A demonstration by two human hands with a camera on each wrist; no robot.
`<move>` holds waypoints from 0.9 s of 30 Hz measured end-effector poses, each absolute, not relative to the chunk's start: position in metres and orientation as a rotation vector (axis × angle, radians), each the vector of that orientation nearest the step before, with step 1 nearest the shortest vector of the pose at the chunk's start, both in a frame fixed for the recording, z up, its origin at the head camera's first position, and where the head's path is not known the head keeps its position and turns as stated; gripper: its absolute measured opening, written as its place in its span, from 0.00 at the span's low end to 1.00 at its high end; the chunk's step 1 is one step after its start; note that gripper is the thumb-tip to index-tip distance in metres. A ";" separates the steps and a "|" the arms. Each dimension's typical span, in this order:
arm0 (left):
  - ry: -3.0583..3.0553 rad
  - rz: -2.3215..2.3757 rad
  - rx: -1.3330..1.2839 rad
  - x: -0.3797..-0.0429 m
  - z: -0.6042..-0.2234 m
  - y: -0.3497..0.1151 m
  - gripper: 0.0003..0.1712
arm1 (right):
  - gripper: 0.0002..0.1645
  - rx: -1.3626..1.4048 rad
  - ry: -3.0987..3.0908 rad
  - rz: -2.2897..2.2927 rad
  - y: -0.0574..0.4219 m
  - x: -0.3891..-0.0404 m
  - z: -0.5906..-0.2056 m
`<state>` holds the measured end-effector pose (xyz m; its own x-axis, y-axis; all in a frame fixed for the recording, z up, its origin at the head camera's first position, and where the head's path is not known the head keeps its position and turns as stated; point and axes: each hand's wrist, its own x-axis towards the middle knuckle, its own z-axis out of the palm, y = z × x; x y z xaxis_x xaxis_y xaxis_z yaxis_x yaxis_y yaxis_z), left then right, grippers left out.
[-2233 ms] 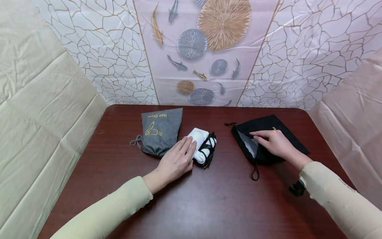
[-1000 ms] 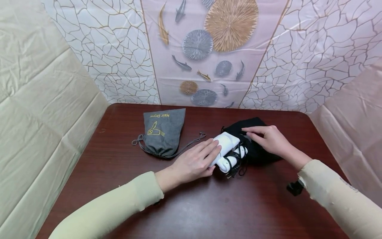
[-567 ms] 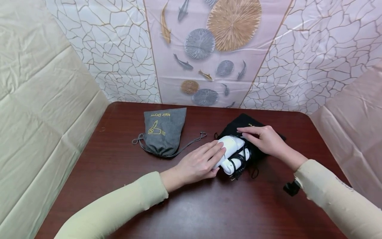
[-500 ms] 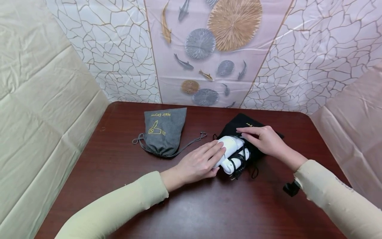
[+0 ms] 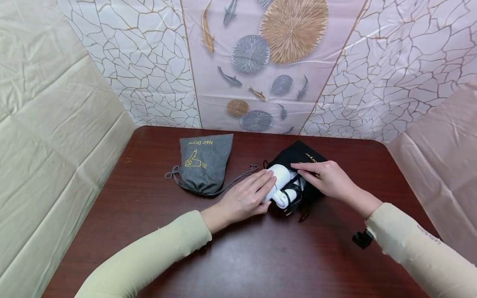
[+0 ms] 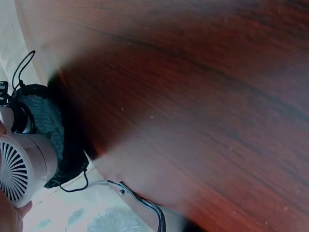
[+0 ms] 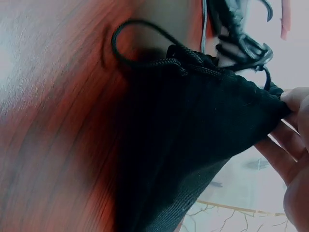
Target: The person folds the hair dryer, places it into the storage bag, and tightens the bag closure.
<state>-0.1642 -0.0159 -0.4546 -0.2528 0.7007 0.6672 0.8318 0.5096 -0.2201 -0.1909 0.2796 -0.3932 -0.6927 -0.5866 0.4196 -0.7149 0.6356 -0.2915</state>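
Observation:
A white hair dryer (image 5: pixel 280 176), its handle folded and wrapped in black cord, lies at the mouth of a black drawstring bag (image 5: pixel 296 153) with its front part inside. My left hand (image 5: pixel 247 196) grips the dryer's rear end. In the left wrist view the dryer's slotted vent (image 6: pixel 13 169) faces the camera and the bag's lining shows around its far end. My right hand (image 5: pixel 329 180) pinches the bag's rim between thumb and fingers, lifting it over the dryer. The right wrist view shows the bag's side (image 7: pixel 193 125) and drawstring loop (image 7: pixel 120 41).
To the left lies a grey drawstring bag (image 5: pixel 205 165) with yellow "Hair Dryer" lettering, its cord (image 5: pixel 238 180) trailing toward my left hand. Both bags rest on a dark red wooden table (image 5: pixel 253 260), with a patterned cloth backdrop (image 5: pixel 156 66) behind it.
My left hand has carried the dryer right, from beside the grey bag to the black bag, and its front has entered the mouth. My right hand has drawn the black bag leftward.

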 end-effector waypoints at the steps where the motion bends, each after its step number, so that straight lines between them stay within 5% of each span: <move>1: -2.023 -0.233 -1.250 -0.165 -0.455 -0.016 0.38 | 0.22 1.057 -2.567 0.636 0.279 -0.191 -0.393; 27: -2.115 -0.392 -1.117 -0.175 -0.460 -0.014 0.39 | 0.26 1.114 -2.446 0.559 0.265 -0.177 -0.395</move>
